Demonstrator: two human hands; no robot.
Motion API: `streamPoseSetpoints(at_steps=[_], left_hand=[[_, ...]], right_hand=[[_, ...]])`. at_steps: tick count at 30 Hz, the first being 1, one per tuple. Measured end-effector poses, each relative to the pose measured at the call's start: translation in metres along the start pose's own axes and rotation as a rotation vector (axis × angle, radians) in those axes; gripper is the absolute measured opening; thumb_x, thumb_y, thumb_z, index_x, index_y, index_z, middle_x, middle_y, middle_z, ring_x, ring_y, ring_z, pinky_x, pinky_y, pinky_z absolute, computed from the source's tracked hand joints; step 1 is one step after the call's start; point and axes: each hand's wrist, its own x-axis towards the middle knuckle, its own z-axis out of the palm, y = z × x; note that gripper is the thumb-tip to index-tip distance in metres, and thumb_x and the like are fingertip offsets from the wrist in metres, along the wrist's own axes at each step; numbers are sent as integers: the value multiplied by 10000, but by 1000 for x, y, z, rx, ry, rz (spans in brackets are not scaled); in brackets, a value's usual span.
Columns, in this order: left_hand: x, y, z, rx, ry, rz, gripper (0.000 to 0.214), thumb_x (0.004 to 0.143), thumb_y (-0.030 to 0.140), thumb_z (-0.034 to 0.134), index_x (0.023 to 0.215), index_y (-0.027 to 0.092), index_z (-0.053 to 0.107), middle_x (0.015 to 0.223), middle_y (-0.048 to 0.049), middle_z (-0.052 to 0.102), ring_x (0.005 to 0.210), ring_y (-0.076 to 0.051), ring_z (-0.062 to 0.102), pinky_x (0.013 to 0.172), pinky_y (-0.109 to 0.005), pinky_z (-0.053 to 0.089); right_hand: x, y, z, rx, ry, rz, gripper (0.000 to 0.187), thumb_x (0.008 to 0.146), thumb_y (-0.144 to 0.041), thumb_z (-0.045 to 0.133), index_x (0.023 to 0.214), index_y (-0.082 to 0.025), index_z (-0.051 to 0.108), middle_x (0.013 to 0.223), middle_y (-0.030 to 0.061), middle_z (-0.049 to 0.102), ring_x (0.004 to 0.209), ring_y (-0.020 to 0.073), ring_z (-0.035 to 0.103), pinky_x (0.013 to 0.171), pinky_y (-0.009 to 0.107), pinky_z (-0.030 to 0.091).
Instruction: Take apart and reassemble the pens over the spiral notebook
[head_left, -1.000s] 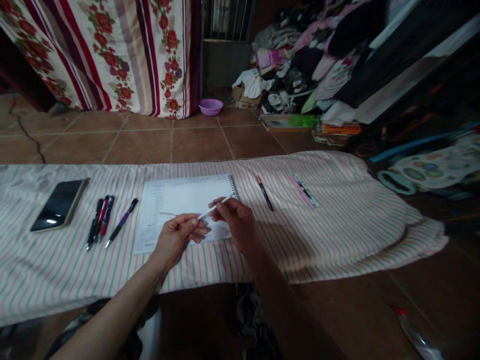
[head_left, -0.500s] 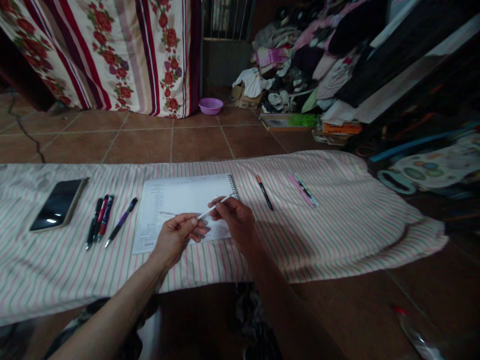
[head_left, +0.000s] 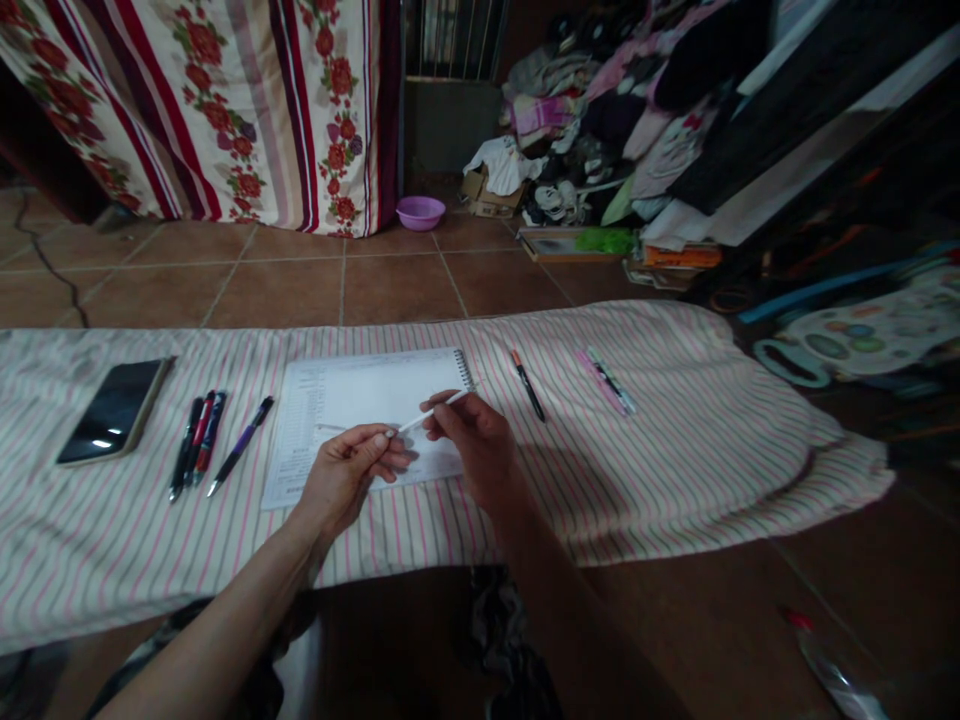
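Observation:
A thin white stick (head_left: 425,416), like a slim pen or a refill, slants above the notebook between my two hands. My left hand (head_left: 350,467) pinches its lower end between thumb and index finger, the other fingers loosely curled. Around the upper end, my right hand (head_left: 474,432) is closed, thumb against the fingers. Below them lies a spiral notebook (head_left: 367,384), its page blank in the middle with print along the left edge. A thin grey piece (head_left: 332,428) shows on the page beside my left hand; I cannot make out what it is.
Left of the notebook lie a purple and black pen (head_left: 241,446), several other pens (head_left: 202,438) and a phone (head_left: 115,410). To the right are a black pen (head_left: 528,385) with an orange end and pink and green pens (head_left: 606,382). Striped cloth (head_left: 675,440) covers the surface.
My right hand has shifted very slightly to the right, and a little more of the white stick shows between the hands. The pens, phone and notebook stay in place.

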Motion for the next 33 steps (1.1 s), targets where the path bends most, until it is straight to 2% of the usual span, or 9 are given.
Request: streamPoseSetpoints(at_steps=[3,9,14,23,30,33], left_hand=[[-3,8,1,-21,-8,16,239,579,239,778,745,111,662,670,-51,687,558,-139,640,450,-189,452],[-8,15,0,-44,-57,-2,226,585,255,780,734,125,673,647,-43,673,530,-118,615,453,-185,452],[-10,15,-3,-33,-125,12,182,641,273,745,747,137,687,603,-29,644,498,-92,572,447,-175,425],[-11,14,-9,-11,-214,28,158,685,310,711,728,161,686,598,-10,609,466,-60,488,443,-178,352],[-11,15,-11,22,-232,75,160,691,304,705,727,150,683,593,15,540,443,-35,416,464,-190,319],[-11,15,-10,3,-203,67,170,660,292,731,718,140,685,635,8,537,485,-38,427,459,-179,320]], right_hand=[[0,-2,-2,70,-2,-4,117,779,-316,586,787,-201,605,791,5,636,595,83,548,535,213,448],[-5,-3,2,-11,-168,21,163,781,-356,579,808,-200,618,682,-11,597,493,69,476,471,209,390],[-9,-3,8,-39,-235,44,180,764,-368,589,823,-210,651,636,-20,580,482,72,477,462,208,396],[-15,-9,14,-48,-394,4,155,793,-288,581,900,-232,678,625,-29,592,523,75,495,501,206,420],[-15,-12,14,14,-355,20,142,795,-306,579,848,-215,675,577,-38,569,469,66,491,468,199,429],[-15,-11,14,96,-305,1,148,819,-306,557,862,-204,655,649,-15,628,491,69,546,474,195,453]])
